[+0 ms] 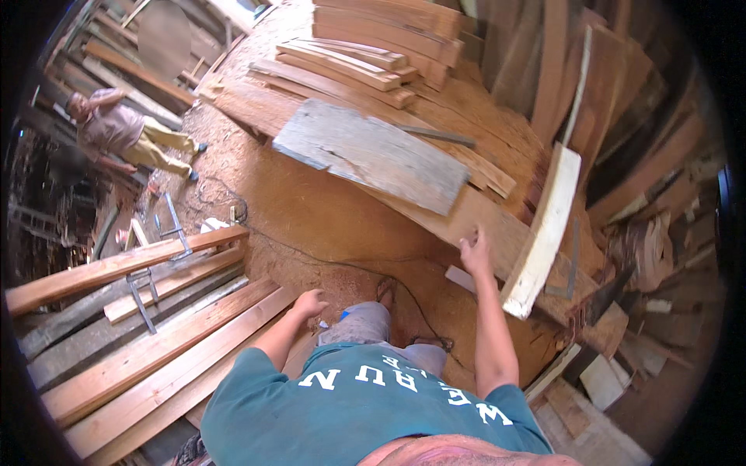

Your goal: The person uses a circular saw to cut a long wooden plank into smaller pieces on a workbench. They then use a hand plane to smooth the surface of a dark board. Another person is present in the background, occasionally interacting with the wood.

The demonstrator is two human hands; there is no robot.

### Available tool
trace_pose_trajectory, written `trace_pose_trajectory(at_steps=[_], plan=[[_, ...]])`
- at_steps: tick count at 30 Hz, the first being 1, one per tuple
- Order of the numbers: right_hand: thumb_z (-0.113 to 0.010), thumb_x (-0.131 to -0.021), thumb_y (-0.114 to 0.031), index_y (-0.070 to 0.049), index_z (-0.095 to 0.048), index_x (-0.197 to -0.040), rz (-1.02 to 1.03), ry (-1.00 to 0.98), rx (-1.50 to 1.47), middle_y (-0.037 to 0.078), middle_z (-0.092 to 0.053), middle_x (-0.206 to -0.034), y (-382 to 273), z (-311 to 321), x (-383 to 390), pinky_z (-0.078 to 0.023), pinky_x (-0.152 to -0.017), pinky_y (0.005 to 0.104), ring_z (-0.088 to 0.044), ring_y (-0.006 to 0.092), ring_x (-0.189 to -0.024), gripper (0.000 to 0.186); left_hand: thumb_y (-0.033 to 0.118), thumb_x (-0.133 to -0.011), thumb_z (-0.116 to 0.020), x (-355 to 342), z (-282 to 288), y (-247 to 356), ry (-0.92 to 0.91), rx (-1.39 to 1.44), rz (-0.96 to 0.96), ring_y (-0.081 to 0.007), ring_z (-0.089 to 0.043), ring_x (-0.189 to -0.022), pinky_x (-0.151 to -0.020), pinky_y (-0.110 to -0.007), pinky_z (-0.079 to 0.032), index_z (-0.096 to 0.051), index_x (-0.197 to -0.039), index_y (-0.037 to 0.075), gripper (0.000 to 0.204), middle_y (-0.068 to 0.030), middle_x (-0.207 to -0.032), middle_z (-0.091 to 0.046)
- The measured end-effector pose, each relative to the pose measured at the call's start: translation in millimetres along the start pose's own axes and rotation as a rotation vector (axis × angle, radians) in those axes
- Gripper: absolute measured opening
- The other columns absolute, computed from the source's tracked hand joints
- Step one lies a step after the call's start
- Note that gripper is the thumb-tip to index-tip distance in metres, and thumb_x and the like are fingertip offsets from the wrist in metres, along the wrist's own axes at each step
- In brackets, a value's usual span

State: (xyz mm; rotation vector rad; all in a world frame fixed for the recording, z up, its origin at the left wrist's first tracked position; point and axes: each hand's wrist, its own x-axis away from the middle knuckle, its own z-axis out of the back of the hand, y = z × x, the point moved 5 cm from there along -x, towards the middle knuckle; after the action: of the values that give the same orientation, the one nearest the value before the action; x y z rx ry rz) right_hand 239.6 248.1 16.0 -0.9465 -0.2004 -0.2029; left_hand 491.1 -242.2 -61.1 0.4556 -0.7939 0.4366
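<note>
My right hand (476, 252) is raised by the near edge of a long brown plank bench (489, 225). Its fingers are loosely bent, with thumb and forefinger apart, and I see nothing in it. A wide, weathered grey board (373, 151) lies on the bench just beyond. To the right of that hand, a long pale-edged board (548, 233) rests across the bench end. My left hand (311, 303) hangs beside my leg, near the ends of reddish timbers (171, 349). Its fingers are slightly spread, and it holds nothing that I can see.
Clamps (141, 299) grip beams at left. A dark cable (311, 256) crosses the dusty floor to my feet. Planks (342, 66) are stacked beyond the bench; tall boards (556, 70) lean at right. Another person (128, 136) stands at the far left. A small pale block (460, 278) lies below my right hand.
</note>
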Motion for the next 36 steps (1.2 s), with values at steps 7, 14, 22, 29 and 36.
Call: trace_pose_trajectory(at_steps=[7,14,22,29,36], plan=[[-0.071,-0.084,-0.020,0.007,-0.048,-0.146,-0.141,0.019,-0.118,0.031,-0.059,-0.143,-80,-138,-125,-0.043,-0.114,0.0441,-0.056,0.0418,-0.136,0.071,0.034,-0.087,-0.078,63,-18,-260,0.280,0.649,0.645,-0.0316,-0.069,-0.121,-0.103,-0.039,-0.054,-0.064,-0.142,0.004,0.064,-0.0196,-0.132,-0.071],[-0.072,-0.084,-0.024,0.009,-0.046,-0.148,-0.279,0.180,-0.037,0.032,-0.059,-0.143,-41,-73,-157,-0.042,-0.114,0.0422,-0.056,0.0403,-0.137,0.076,0.037,-0.102,-0.068,-75,22,-82,-0.022,1.583,0.399,-0.0330,-0.056,-0.138,-0.111,-0.047,-0.048,-0.036,-0.161,0.010,0.072,-0.0192,-0.156,-0.051],[-0.081,-0.081,-0.022,0.006,-0.046,-0.151,0.007,-0.042,0.430,0.028,-0.058,-0.147,-70,-72,-224,-0.042,-0.117,0.0416,-0.055,0.0382,-0.139,0.083,0.042,-0.100,-0.071,-195,180,76,-0.013,1.690,0.139,-0.0367,-0.044,-0.148,-0.117,-0.051,-0.042,-0.026,-0.165,0.009,0.085,-0.0181,-0.165,-0.039],[-0.095,-0.070,-0.020,0.005,-0.056,-0.144,-0.105,-0.611,0.497,0.025,-0.063,-0.142,-67,-85,-285,-0.048,-0.112,0.0424,-0.061,0.0349,-0.132,0.087,0.035,-0.100,-0.071,-265,239,116,0.145,1.651,0.285,-0.0273,-0.060,-0.128,-0.101,-0.043,-0.053,-0.052,-0.144,0.006,0.056,-0.0136,-0.145,-0.059],[-0.099,-0.066,-0.029,0.006,-0.066,-0.130,-0.237,-0.775,0.492,0.022,-0.071,-0.130,-127,-88,-298,-0.051,-0.104,0.0430,-0.067,0.0347,-0.121,0.080,0.033,-0.096,-0.074,-318,257,108,0.246,1.752,0.341,-0.0191,-0.067,-0.084,-0.064,-0.033,-0.053,-0.069,-0.112,0.006,0.032,-0.0090,-0.111,-0.070]])
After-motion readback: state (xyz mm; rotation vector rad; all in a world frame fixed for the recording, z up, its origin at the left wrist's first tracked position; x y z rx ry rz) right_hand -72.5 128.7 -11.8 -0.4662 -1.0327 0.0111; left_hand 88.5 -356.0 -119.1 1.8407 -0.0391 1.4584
